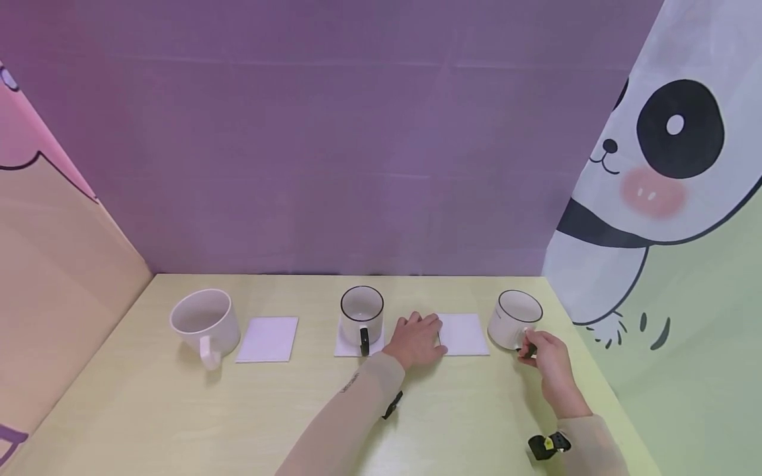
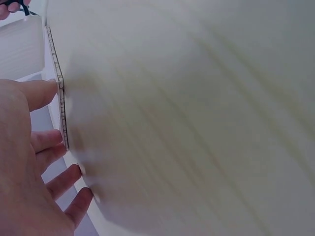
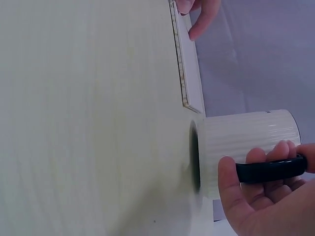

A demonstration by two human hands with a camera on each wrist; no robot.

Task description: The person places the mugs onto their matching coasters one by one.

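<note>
- Head view: your right hand (image 1: 544, 360) pinches the black handle of the right-hand mug (image 1: 515, 319), which stands upright on the table (image 1: 178, 410) just right of the bare white coaster (image 1: 463, 334).
- Your left hand (image 1: 418, 340) lies flat, fingers straight, on the left edge of that coaster; the two hands are apart, with the coaster between them.
- Left of that coaster, the middle mug (image 1: 362, 314) sits on its own coaster (image 1: 348, 345), close beside your left hand.
- Farther left of it lie a third coaster (image 1: 268, 339) and a plain white mug (image 1: 204, 323), well apart from both hands.
- The mug you hold stands near the table's right edge and the panda curtain (image 1: 655, 172); open tabletop lies in front of the coaster, toward you.
- Right wrist view: your fingers (image 3: 256, 162) curl round the black handle (image 3: 270, 169); the mug's base stands just off the coaster's corner (image 3: 194, 105).
- Left wrist view: your fingertips (image 2: 47, 91) press the coaster's edge (image 2: 61, 105).
</note>
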